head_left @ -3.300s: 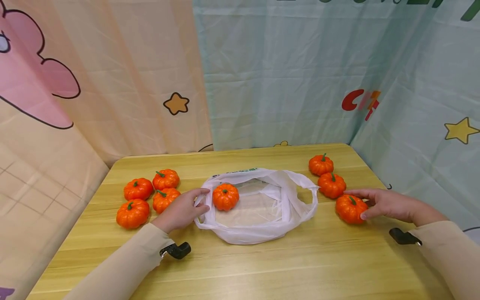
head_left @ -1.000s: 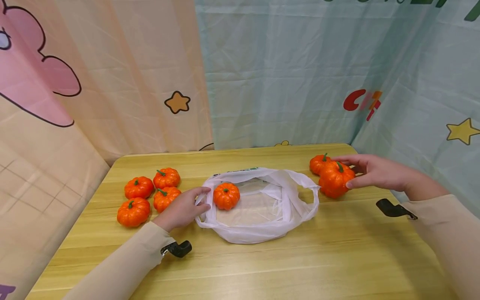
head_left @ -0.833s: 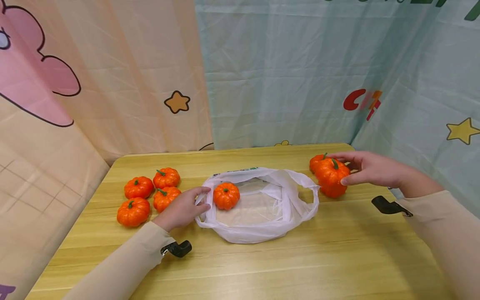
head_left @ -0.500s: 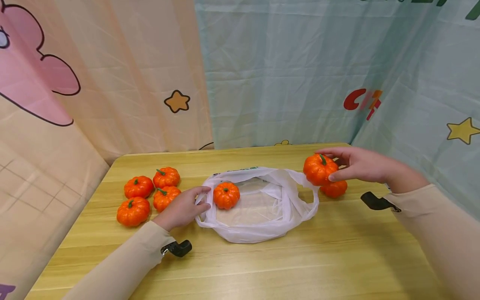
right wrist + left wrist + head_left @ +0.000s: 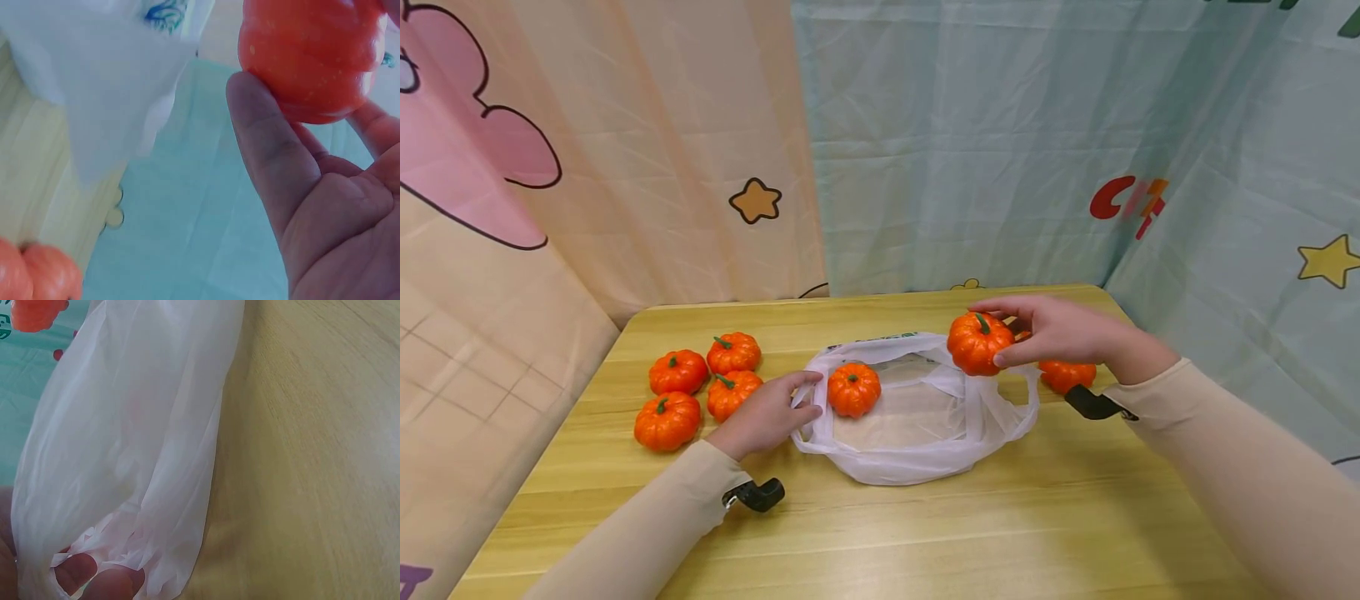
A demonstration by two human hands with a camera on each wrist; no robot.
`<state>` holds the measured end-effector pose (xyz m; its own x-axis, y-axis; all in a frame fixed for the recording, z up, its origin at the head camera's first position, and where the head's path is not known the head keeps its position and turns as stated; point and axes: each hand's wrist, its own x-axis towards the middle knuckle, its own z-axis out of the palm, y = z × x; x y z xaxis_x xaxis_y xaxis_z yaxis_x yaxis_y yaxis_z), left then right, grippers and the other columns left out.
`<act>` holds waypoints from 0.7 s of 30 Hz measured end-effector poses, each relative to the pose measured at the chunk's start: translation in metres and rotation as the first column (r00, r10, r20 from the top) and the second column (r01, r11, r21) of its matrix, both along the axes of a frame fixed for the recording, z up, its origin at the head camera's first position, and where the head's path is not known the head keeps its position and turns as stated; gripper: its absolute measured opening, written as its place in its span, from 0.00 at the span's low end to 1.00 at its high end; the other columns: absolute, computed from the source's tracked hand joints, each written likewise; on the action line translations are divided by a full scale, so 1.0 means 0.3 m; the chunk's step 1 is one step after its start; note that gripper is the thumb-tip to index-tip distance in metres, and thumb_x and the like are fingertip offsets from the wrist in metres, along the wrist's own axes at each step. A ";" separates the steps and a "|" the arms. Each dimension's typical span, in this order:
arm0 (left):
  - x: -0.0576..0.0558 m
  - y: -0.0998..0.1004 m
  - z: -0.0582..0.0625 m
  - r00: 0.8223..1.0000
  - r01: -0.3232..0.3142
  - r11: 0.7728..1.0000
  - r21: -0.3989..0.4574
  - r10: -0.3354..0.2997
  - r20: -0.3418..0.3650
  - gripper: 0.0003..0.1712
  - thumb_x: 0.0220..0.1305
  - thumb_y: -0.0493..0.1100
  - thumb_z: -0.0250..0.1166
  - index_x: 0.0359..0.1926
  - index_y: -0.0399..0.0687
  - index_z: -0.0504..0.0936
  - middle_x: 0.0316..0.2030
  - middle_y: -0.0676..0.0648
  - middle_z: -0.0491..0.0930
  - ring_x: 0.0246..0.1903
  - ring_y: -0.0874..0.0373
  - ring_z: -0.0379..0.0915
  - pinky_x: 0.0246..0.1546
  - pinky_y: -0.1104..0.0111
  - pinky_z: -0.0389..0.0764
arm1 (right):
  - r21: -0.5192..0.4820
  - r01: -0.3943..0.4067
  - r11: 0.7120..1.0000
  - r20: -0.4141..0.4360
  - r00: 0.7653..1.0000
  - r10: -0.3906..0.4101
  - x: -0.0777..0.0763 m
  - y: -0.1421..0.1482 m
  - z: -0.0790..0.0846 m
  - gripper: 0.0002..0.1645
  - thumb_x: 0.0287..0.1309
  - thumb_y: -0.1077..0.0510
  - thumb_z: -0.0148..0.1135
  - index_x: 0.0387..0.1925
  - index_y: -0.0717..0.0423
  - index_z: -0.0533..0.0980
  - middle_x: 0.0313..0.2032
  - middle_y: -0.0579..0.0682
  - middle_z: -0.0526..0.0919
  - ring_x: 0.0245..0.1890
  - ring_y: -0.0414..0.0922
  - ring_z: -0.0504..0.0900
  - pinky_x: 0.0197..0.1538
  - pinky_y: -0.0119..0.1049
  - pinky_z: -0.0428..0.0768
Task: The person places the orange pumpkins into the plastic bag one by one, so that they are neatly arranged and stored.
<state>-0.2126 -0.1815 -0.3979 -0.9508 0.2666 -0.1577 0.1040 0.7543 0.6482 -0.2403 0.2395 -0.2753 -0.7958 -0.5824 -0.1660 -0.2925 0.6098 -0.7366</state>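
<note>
A white plastic bag (image 5: 904,467) lies with its mouth spread wide on the table, one small orange pumpkin (image 5: 853,390) inside at the left. My left hand (image 5: 765,419) holds the bag's left handle, its fingertips showing through the loop in the left wrist view. Above the bag's right side, my right hand (image 5: 1060,329) grips another pumpkin (image 5: 976,343) between thumb and fingers, green stem up. The right wrist view shows the held pumpkin (image 5: 312,56) from below, raised beside the bag's handle (image 5: 112,94).
Several pumpkins (image 5: 667,422) sit in a cluster on the wooden table (image 5: 850,550), left of the bag. Beyond its right handle are more pumpkins (image 5: 1067,377), partly hidden behind my right hand. Printed curtains (image 5: 955,167) stand close behind the table.
My right hand has lifted the nearest right-hand pumpkin off the table and carried it left, past the other two, to over the bag. My left hand has kept its place at the handle.
</note>
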 end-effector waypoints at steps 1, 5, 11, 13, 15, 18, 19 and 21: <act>0.000 0.000 0.001 1.000 0.000 1.000 0.001 0.000 0.001 0.34 0.72 0.49 0.68 0.76 0.51 0.72 0.25 0.51 0.67 0.17 0.59 0.62 0.22 0.72 0.67 | -0.002 -0.006 1.000 0.005 1.000 0.006 -0.004 -0.015 -0.005 0.45 0.64 0.56 0.73 0.78 0.53 0.64 0.68 0.57 0.75 0.56 0.51 0.83 0.54 0.36 0.84; 0.001 -0.001 0.005 1.000 0.003 1.000 0.007 -0.003 0.004 0.34 0.72 0.49 0.68 0.76 0.51 0.72 0.26 0.50 0.69 0.17 0.58 0.62 0.22 0.72 0.67 | 0.000 -0.020 1.000 0.005 1.000 0.020 -0.018 -0.074 -0.031 0.46 0.62 0.56 0.73 0.79 0.52 0.64 0.68 0.57 0.74 0.56 0.52 0.84 0.54 0.38 0.85; 0.001 -0.002 0.006 1.000 0.011 1.000 0.007 -0.011 -0.003 0.34 0.72 0.49 0.68 0.75 0.50 0.72 0.28 0.50 0.70 0.18 0.58 0.63 0.23 0.72 0.67 | 0.024 -0.029 0.999 0.009 1.000 0.029 -0.033 -0.155 -0.079 0.48 0.61 0.56 0.73 0.79 0.49 0.64 0.69 0.56 0.74 0.56 0.51 0.86 0.53 0.40 0.87; 0.001 -0.002 0.007 1.000 0.014 1.000 0.005 -0.014 -0.006 0.34 0.72 0.49 0.68 0.75 0.49 0.72 0.27 0.50 0.69 0.18 0.58 0.63 0.23 0.71 0.67 | 0.042 -0.032 0.999 -0.005 0.999 0.032 -0.038 -0.176 -0.095 0.48 0.60 0.55 0.73 0.79 0.49 0.65 0.69 0.56 0.75 0.56 0.51 0.86 0.53 0.40 0.87; 0.001 -0.002 0.007 1.000 0.017 1.000 0.000 -0.017 -0.008 0.34 0.72 0.49 0.68 0.76 0.49 0.72 0.27 0.50 0.69 0.18 0.58 0.63 0.23 0.71 0.67 | 0.046 -0.034 0.998 -0.010 0.999 0.034 -0.043 -0.193 -0.111 0.48 0.60 0.55 0.73 0.79 0.49 0.65 0.69 0.55 0.76 0.57 0.52 0.85 0.53 0.40 0.86; 0.002 -0.002 0.009 1.000 0.016 1.000 -0.004 -0.016 -0.008 0.34 0.72 0.49 0.68 0.76 0.49 0.72 0.27 0.50 0.69 0.18 0.58 0.63 0.23 0.71 0.68 | 0.051 -0.035 0.998 -0.029 0.999 0.037 -0.050 -0.215 -0.134 0.48 0.59 0.55 0.74 0.79 0.51 0.65 0.68 0.56 0.77 0.57 0.53 0.84 0.52 0.40 0.86; 0.002 -0.002 0.009 1.000 0.020 1.000 -0.006 -0.020 -0.011 0.34 0.73 0.49 0.68 0.76 0.49 0.72 0.27 0.49 0.69 0.18 0.58 0.63 0.23 0.71 0.68 | 0.052 -0.032 0.998 -0.029 0.999 0.034 -0.051 -0.222 -0.140 0.48 0.59 0.55 0.74 0.79 0.51 0.66 0.67 0.56 0.77 0.57 0.53 0.84 0.52 0.40 0.86; 0.003 -0.001 0.010 1.000 0.015 1.000 -0.006 -0.015 -0.009 0.34 0.72 0.49 0.68 0.75 0.49 0.72 0.28 0.49 0.70 0.18 0.58 0.63 0.23 0.71 0.68 | 0.065 -0.031 0.997 -0.042 0.999 0.034 -0.053 -0.237 -0.152 0.47 0.59 0.55 0.73 0.79 0.51 0.66 0.66 0.56 0.78 0.56 0.54 0.84 0.53 0.41 0.85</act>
